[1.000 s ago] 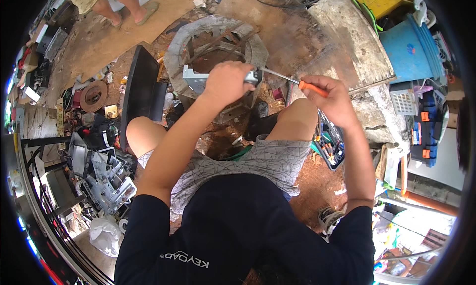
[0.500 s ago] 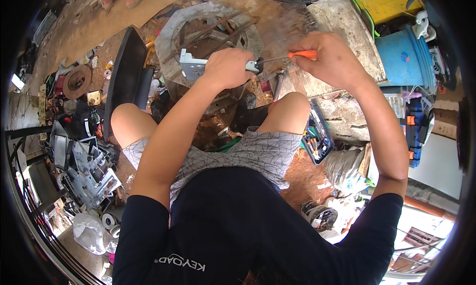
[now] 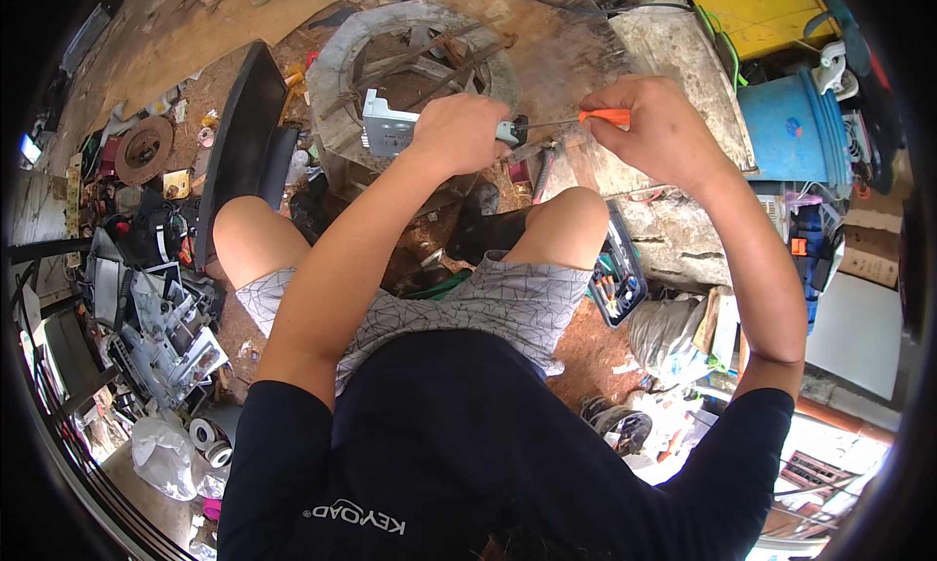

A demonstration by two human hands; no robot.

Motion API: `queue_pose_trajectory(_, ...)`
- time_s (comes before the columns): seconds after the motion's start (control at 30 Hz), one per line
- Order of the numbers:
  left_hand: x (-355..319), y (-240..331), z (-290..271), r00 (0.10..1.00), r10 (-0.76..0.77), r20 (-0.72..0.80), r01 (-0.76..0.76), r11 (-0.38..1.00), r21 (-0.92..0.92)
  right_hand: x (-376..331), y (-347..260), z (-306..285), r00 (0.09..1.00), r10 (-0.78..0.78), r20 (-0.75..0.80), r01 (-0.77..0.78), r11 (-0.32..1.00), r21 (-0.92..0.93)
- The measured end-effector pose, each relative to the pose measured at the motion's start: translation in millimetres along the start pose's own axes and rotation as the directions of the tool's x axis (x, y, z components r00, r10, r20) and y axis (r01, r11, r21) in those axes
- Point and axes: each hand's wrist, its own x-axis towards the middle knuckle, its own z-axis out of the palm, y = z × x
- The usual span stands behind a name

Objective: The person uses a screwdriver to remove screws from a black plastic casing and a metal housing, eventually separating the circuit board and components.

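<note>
My left hand point(image 3: 462, 134) is closed around a pale grey metal bracket point(image 3: 387, 124) with a flat, perforated plate and bent edges. The plate sticks out to the left of my fist, and a dark end piece point(image 3: 507, 132) shows on its right side. In my right hand point(image 3: 656, 126) is a screwdriver with an orange handle point(image 3: 607, 118), pinched between thumb and fingers. Its thin shaft point(image 3: 551, 124) points left, with the tip at or close to the dark end piece; whether they touch I cannot tell. My fingers hide the middle of the bracket.
Below my hands stands a round, stone-like ring point(image 3: 337, 73) with rusty bars across it. A black flat panel point(image 3: 239, 151) leans at the left. An open tool case point(image 3: 622, 268) lies by my right knee, a blue bucket point(image 3: 795, 126) farther right. Scrap parts point(image 3: 171, 336) pile up at left.
Both hands have shifted slightly to the right with the bracket and the screwdriver. The screwdriver's handle sits a little lower, and its shaft lies more level. Both grips stay closed.
</note>
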Motion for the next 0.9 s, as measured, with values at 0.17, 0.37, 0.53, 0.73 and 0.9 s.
queue_pose_trajectory(0.17, -2, -1, 1, 1.0, -0.001, -0.03, 0.001, 1.0, -0.011, 9, -4, -4, 1.0, -0.024, 0.009, 0.024, 1.0, 0.001)
queue_pose_trajectory(0.37, -1, -2, 1, 1.0, 0.013, -0.024, -0.013, 1.0, 0.003, 9, -2, -3, 1.0, 0.003, 0.02, -0.003, 1.0, -0.021)
queue_pose_trajectory(0.53, 0, -2, 3, 0.999, 0.02, -0.025, -0.02, 1.0, 0.013, 15, -8, -5, 0.996, -0.045, 0.078, 0.052, 0.994, -0.092)
queue_pose_trajectory(0.73, -3, -5, -2, 1.0, -0.001, -0.012, 0.001, 1.0, 0.009, 67, -51, -29, 0.767, 0.26, 0.586, -0.063, 0.94, -0.335)
queue_pose_trajectory(0.9, -3, -2, 5, 1.0, 0.002, -0.013, -0.002, 1.0, 0.005, 69, -42, -16, 0.801, 0.119, 0.587, 0.144, 0.913, -0.382)
